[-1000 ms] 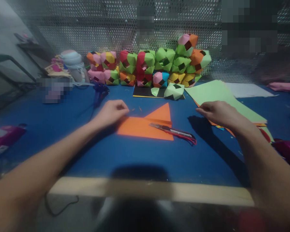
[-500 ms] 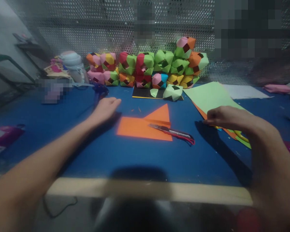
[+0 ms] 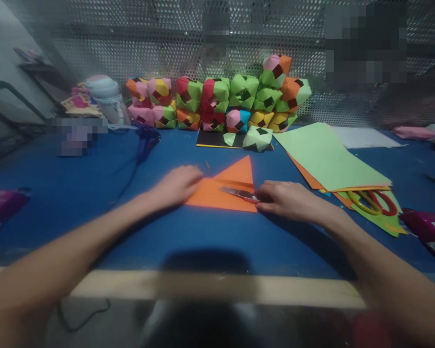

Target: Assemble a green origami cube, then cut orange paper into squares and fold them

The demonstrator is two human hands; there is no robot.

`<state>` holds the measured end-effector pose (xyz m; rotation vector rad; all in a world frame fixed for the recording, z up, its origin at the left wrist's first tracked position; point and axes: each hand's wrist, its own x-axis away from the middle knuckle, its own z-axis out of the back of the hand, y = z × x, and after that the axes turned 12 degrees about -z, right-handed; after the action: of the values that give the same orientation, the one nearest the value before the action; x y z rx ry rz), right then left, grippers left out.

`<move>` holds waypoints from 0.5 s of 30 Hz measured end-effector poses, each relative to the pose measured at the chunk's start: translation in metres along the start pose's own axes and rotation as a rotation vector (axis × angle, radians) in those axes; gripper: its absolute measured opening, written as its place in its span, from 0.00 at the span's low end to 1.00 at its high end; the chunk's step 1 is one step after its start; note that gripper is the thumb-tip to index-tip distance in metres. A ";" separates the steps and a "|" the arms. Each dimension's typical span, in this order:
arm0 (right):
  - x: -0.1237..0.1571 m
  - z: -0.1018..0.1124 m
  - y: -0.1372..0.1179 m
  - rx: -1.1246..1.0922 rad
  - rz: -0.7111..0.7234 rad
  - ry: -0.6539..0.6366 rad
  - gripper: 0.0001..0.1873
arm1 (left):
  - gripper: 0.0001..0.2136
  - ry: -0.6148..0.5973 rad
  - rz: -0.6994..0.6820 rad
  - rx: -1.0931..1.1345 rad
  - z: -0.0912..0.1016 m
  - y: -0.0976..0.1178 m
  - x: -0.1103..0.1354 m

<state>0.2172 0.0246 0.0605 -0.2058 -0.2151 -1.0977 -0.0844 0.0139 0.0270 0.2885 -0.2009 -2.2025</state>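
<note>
On the blue table (image 3: 94, 203), left hand (image 3: 177, 186) rests open on folded orange paper (image 3: 221, 197), right hand (image 3: 290, 200) covers silver-bladed utility knife (image 3: 239, 193), grip unclear.

orange paper (image 3: 217, 193), blue table (image 3: 188, 232), lt green sheets (image 3: 326, 154), red/yellow scissors (image 3: 373, 202), multicolour paper cubes (image 3: 217, 104)

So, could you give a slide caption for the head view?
Left hand rests on orange paper; right hand lies on a utility knife, on a blue table.
</note>
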 end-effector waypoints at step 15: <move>-0.025 0.007 0.050 0.134 -0.605 0.055 0.20 | 0.20 0.001 -0.023 0.032 -0.002 0.002 0.003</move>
<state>0.2501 0.0698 0.0577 0.0166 -0.3111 -1.6799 -0.0839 0.0104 0.0254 0.3110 -0.2342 -2.2235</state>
